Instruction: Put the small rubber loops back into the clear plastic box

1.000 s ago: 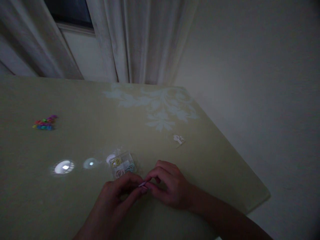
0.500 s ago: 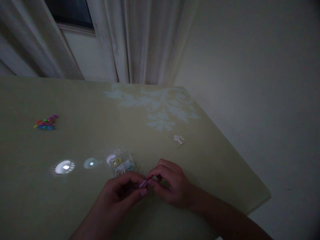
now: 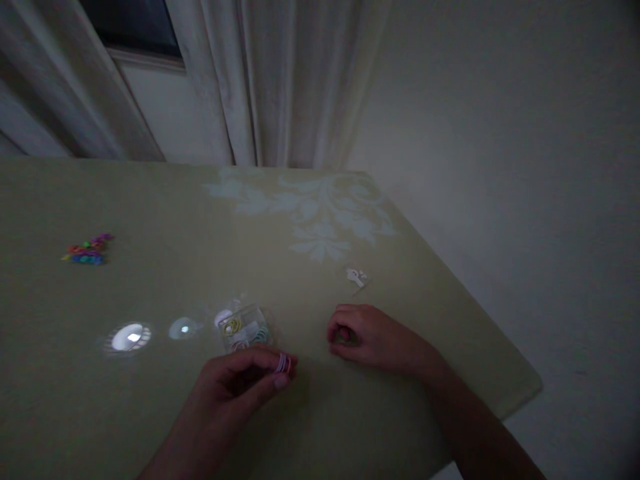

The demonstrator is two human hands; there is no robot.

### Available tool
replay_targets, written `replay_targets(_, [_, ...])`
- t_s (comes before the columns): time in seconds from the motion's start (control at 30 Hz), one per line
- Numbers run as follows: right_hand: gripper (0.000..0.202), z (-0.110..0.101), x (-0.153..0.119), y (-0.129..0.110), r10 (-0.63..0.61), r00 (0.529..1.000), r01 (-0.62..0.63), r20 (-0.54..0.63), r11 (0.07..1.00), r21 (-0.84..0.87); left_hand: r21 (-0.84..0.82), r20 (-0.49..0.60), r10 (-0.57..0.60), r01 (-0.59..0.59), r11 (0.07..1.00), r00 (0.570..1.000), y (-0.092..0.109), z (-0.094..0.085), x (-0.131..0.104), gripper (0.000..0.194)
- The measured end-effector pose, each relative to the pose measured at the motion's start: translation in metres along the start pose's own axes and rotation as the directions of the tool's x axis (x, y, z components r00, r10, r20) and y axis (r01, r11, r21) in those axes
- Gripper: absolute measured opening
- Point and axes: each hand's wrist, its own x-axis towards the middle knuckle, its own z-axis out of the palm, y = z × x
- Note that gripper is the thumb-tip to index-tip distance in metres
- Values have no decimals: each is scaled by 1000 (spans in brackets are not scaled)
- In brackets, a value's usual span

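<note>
left hand (image 3: 225,387): pinches pink and lilac bands (image 3: 281,363) between thumb and fingers.
right hand (image 3: 370,339): apart, curled; i can't tell whether it holds anything.
clear box (image 3: 254,312): just beyond the left fingers, yellow loops (image 3: 236,325) inside.
bright pile (image 3: 87,251): far left.

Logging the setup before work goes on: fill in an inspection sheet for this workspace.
Surface: pale green, shiny table with a white floral pattern and light reflections.
Job's things: small pink and lilac bands; clear compartmented box, partly hidden, with yellow rings and pale blue rings.
Clutter: heap of colourful small pieces, too blurred to identify; small white-marked clear piece.
Grips: left grip pinches the bands; right grip is apart from it, fingers curled, contents unclear.
Cables: nothing seen.
Surroundings: dim light; curtains, dark pane and plain wall.
</note>
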Motion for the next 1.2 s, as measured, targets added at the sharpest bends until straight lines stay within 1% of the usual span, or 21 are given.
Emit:
replay_targets(0.07, [5,3,0,0,29,999,-29,22,1000,-5,7,6,-31,31,999,999,3,1,-1,21])
replay_targets(0.13, [5,7,0,-1,36,999,-35,21,999,-37,8,12,-38,38,999,999,4,2,-1,28])
replay_targets(0.2, [4,9,-1,-2,19,1000,-19,5,996,-87,12,18,-19,19,1000,1000,4,2,-1,34])
replay_targets(0.27, [3,11,0,-5,-32,999,29,-27,995,-101,2,27,-4,4,1000,1000,3,3,0,39])
replay_targets(0.33, [5,13,0,-12,-111,988,109,-104,994,-25,-32,36,-13,14,999,999,3,4,0,42])
replay_targets(0.4, [8,18,-1,-21,-175,954,205,-243,973,105,-75,46,-41,45,996,998,2,6,0,43])
replay_targets(0.43, [9,22,-1,-26,-187,930,248,-318,955,163,-95,51,-57,62,994,997,2,7,-1,44])
replay_targets(0.5, [12,30,0,-35,-195,885,314,-422,921,232,-125,61,-80,87,988,995,3,8,-1,44])
replay_targets(0.6, [12,42,2,-42,-195,849,349,-492,905,243,-140,74,-68,77,987,995,4,10,-1,43])
replay_targets(0.7, [10,52,6,-43,-206,828,368,-521,902,228,-137,84,-40,51,989,996,6,11,0,41])
replay_targets(0.83, [9,57,9,-43,-225,812,388,-539,897,210,-141,113,-30,46,989,993,3,13,0,36])
replay_targets(1.0, [8,60,8,-45,-231,791,388,-566,905,173,-162,134,-59,81,983,989,0,13,-1,33])
replay_targets(1.1, [8,62,9,-45,-236,780,391,-579,907,157,-170,117,-96,115,979,988,-1,13,-1,35])
replay_targets(1.2, [9,63,9,-44,-254,758,395,-601,912,112,-162,101,-98,114,980,990,-2,12,-2,37])
